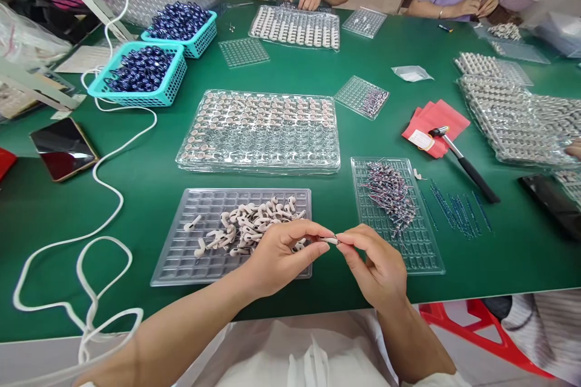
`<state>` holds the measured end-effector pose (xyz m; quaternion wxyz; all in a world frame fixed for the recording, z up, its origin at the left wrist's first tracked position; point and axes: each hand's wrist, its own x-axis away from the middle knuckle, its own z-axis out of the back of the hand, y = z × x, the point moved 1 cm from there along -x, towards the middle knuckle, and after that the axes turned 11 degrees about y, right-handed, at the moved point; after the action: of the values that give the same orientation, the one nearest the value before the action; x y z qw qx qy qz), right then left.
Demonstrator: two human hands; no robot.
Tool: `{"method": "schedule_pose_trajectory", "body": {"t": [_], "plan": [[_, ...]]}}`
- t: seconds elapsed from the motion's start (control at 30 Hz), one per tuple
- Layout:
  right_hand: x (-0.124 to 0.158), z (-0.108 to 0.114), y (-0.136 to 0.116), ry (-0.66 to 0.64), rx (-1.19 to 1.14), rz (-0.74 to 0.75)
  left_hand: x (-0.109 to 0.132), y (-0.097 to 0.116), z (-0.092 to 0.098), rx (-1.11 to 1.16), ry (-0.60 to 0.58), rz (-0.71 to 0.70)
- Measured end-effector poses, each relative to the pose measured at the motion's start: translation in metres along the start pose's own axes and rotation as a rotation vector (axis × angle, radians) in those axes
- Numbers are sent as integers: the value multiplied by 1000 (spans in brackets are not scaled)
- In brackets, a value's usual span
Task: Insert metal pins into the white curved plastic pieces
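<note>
Between my two hands is a white earbud shell (330, 240), held just above the table's near edge. My left hand (285, 254) pinches one end of it between thumb and fingers. The fingertips of my right hand (376, 260) are closed at its other end; whether they also grip a small part there is hidden. Under and behind my left hand lies a grey compartment tray (175, 254) with a heap of white earbud shells (249, 227). Right of my hands, a clear tray (426, 254) carries a pile of small wired parts (390, 193).
A stack of clear trays (258, 139) with earbud pieces stands ahead. Turquoise baskets (167, 87) of dark blue parts, a white cable (122, 193) and a phone (63, 148) are left. A hammer (467, 163) lies right. Two people work across the green table (308, 75).
</note>
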<state>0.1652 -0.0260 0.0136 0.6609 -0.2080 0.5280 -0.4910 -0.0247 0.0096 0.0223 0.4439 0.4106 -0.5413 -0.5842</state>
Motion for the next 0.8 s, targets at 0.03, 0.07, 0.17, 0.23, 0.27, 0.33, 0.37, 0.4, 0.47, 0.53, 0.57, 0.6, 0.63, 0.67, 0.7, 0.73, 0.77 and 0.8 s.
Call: {"method": "schedule_pose_trajectory", "body": {"t": [0.03, 0.07, 0.17, 0.23, 0.27, 0.33, 0.37, 0.4, 0.47, 0.53, 0.57, 0.6, 0.63, 0.67, 0.7, 0.73, 0.77, 0.8], "plan": [[0, 0, 0, -5, -6, -8, 0, 1, 0, -1, -3, -9], [0, 0, 0, -8, -14, -12, 0, 1, -1, -2, -6, -20], [1, 1, 1, -3, -33, -15, 0, 2, -1, -7, -7, -57], [1, 0, 1, -1, -30, -16, 1, 1, -1, -10, -2, -78], [1, 0, 1, -2, -26, -18, 1, 0, -1, -10, 0, -86], [1, 0, 1, -11, -18, -20, 2, -1, -1, -8, 2, -104], [1, 0, 1, -15, -17, -16, 2, -1, -2, -5, 4, -114], [1, 1, 1, -15, -18, -8, 2, -1, -2, -3, 6, -125], [1, 1, 1, -14, -25, 21, 2, -1, -2, 2, 14, -147], [1, 1, 0, -12, -26, 44, 2, -1, -3, 3, 24, -183], [1, 1, 0, -14, -23, 50, 2, 0, -3, 3, 31, -212], [1, 1, 0, -18, -21, 50, 2, 0, -3, 2, 38, -246], [1, 0, 0, -23, -20, 51, 1, 1, -3, -1, 44, -281], [2, 0, 0, -27, -20, 53, 1, 1, -3, -6, 48, -315], [2, 0, 0, -31, -21, 56, 1, 1, -3, -12, 51, -343], [2, 0, 0, -34, -20, 60, 1, 2, -3, -19, 53, -365], [2, 0, 0, -35, -19, 65, 1, 2, -3, -25, 54, -383], [2, 0, 1, -35, -19, 72, 1, 2, -3, -30, 56, -398]]}}
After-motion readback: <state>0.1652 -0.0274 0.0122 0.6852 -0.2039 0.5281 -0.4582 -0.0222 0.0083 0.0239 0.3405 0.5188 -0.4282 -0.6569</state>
